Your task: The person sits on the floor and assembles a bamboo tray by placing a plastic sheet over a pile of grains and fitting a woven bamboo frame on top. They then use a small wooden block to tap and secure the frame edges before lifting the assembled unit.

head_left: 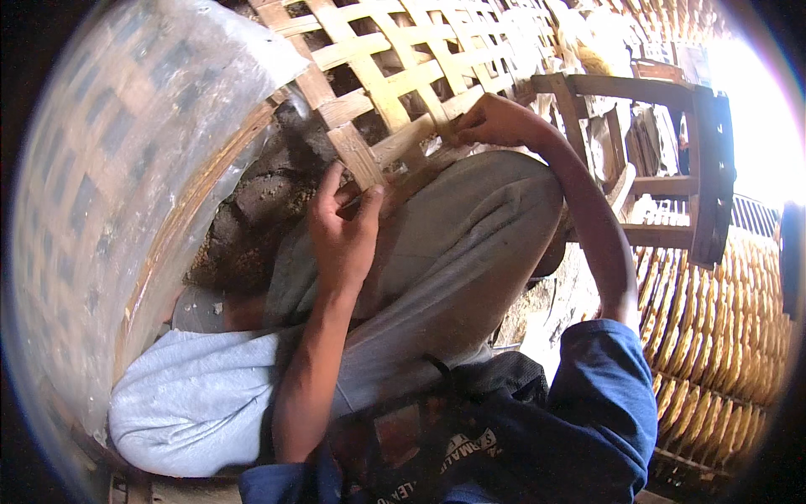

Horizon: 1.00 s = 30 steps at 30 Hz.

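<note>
A dark blue short-sleeved cloth shirt (606,361) was seen nearest. Beyond both hands was set a pale-yellow woven lattice of flat wooden strips (375,84), its near edge slanted from near left to far right. Its near corner was held between thumb and fingers by the left hand (344,239); farther right, that edge was touched by the right hand (504,124) — whether gripped could not be told.

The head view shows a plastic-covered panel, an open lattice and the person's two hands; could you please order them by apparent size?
1. Plastic-covered panel
2. Open lattice
3. Left hand and right hand: too alike to rank, being turned differently.
</note>
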Each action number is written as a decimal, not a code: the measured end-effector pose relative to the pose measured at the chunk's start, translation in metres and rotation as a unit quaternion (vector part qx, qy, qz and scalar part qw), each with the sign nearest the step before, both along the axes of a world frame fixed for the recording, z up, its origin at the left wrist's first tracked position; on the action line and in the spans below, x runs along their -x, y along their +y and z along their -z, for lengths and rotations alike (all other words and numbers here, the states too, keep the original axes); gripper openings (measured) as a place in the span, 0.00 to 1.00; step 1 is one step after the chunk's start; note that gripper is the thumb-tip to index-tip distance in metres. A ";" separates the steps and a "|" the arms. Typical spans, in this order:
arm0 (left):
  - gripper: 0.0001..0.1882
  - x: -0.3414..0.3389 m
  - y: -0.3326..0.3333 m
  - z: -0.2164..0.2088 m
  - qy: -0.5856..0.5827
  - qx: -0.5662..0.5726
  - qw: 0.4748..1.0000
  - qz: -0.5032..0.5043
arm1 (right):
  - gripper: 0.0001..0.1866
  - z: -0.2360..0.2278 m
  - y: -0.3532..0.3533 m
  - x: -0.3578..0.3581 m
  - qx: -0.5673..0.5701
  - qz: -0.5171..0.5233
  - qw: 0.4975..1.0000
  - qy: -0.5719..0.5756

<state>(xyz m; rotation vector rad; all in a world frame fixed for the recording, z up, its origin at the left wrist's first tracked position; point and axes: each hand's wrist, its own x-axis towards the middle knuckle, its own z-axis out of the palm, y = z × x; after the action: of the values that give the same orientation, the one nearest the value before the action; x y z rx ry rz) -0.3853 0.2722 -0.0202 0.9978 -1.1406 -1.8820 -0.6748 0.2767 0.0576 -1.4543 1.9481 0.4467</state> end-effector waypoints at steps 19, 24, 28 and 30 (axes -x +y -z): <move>0.28 0.000 0.002 0.007 -0.058 0.045 0.996 -0.039 | 0.17 -0.011 -0.005 -0.029 0.032 0.086 0.996 0.023; 0.28 0.002 0.003 0.014 -0.077 0.050 0.995 -0.049 | 0.16 -0.012 -0.008 -0.034 0.043 0.069 0.996 0.034; 0.28 0.000 0.002 0.004 -0.077 0.035 0.996 -0.037 | 0.15 0.003 0.004 -0.019 0.066 0.108 0.991 -0.039; 0.28 0.001 0.005 0.011 -0.054 0.030 0.997 -0.050 | 0.13 0.002 0.003 -0.020 0.059 0.126 0.989 -0.043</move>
<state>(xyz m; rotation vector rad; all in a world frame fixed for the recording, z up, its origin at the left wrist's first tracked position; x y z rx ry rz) -0.3867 0.2768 -0.0308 1.1133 -1.1792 -1.7243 -0.6549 0.2795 0.0553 -1.2534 2.0816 0.1542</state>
